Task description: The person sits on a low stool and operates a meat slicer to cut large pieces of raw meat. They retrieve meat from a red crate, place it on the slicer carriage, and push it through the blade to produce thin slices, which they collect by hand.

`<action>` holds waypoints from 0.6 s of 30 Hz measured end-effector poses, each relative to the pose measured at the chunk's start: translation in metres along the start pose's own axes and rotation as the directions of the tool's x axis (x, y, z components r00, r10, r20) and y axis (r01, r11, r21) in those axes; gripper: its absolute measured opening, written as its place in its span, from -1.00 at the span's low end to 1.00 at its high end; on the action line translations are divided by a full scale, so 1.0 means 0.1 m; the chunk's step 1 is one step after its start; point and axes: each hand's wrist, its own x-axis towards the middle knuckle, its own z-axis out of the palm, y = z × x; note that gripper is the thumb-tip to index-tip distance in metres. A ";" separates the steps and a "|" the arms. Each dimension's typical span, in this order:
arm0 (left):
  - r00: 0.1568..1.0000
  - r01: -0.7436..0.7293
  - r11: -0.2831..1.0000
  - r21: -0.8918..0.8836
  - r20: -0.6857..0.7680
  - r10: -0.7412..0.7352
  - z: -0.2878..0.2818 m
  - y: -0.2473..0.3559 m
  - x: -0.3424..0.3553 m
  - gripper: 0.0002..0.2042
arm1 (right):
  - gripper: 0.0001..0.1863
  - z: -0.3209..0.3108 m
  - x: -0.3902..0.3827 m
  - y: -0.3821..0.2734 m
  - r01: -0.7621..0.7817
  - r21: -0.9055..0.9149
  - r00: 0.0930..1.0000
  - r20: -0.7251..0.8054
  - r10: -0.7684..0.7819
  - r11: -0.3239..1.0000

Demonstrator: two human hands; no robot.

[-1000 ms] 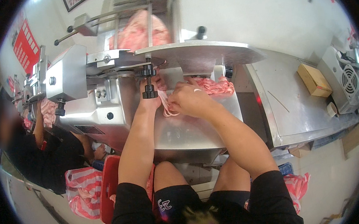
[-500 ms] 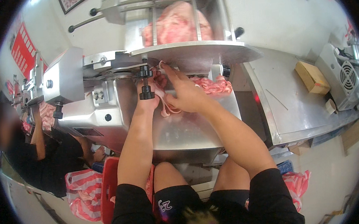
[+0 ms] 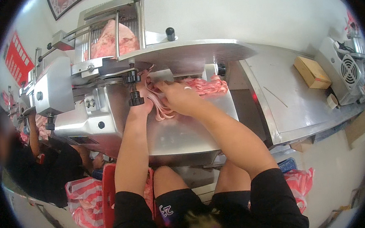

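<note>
A metal meat slicer (image 3: 94, 107) stands in front of me, a large pink chunk of meat (image 3: 117, 40) clamped on its carriage. Below the slicer's wide plate, thin meat slices (image 3: 162, 110) hang in folds between my hands. My left hand (image 3: 146, 97) cups the slices beside two black knobs (image 3: 135, 88), which partly cover it; its fingers show only in part. From the other side, my right hand (image 3: 178, 96) has its fingers curled in against the same slices. A heap of sliced meat (image 3: 206, 86) lies on the metal tray (image 3: 188, 134) behind the right hand.
A steel table (image 3: 273, 87) on the right carries a cardboard box (image 3: 312, 72), a thin stick (image 3: 276, 96) and a grey machine (image 3: 344, 72). Lower left are a red crate (image 3: 108, 183) and a striped bag (image 3: 85, 203). A co-worker (image 3: 43, 168) works at far left.
The carriage with the meat chunk has slid left. My right hand's outstretched fingers have curled in, and more slices hang between my hands. The whole view has shifted slightly.
</note>
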 end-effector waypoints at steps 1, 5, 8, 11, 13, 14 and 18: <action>1.000 -0.006 0.999 0.040 -0.013 0.007 0.02 0.02 -0.02 -0.85 | -0.59 0.00 -0.02 0.02 0.000 -0.032 1.000 -0.003 0.000 0.999; 0.999 0.049 0.996 0.074 -0.005 -0.048 0.04 -0.03 -0.04 -0.92 | -0.83 0.03 -0.10 0.09 0.115 -0.203 0.990 -0.055 -0.128 0.973; 0.999 0.006 1.000 -0.028 -0.038 -0.007 0.08 -0.01 -0.06 -0.94 | -0.88 -0.01 -0.17 0.04 0.217 -0.246 0.975 0.007 -0.222 0.945; 1.000 0.001 0.998 -0.060 -0.007 -0.001 -0.13 -0.04 0.05 -0.95 | -0.86 -0.05 -0.18 -0.04 0.263 -0.185 0.963 0.106 -0.246 0.947; 1.000 0.023 0.995 -0.097 -0.011 -0.024 -0.12 -0.05 0.07 -0.94 | -0.84 -0.06 -0.18 -0.01 0.274 -0.095 0.959 0.102 -0.264 0.957; 0.999 0.033 0.993 -0.115 -0.013 -0.035 -0.11 -0.05 0.08 -0.94 | -0.81 -0.05 -0.17 0.03 0.285 -0.027 0.957 0.068 -0.283 0.958; 0.999 -0.032 0.999 -0.013 -0.003 0.032 0.00 -0.04 0.00 -0.95 | -0.45 0.03 -0.05 0.12 0.189 0.165 0.972 -0.174 -0.160 0.968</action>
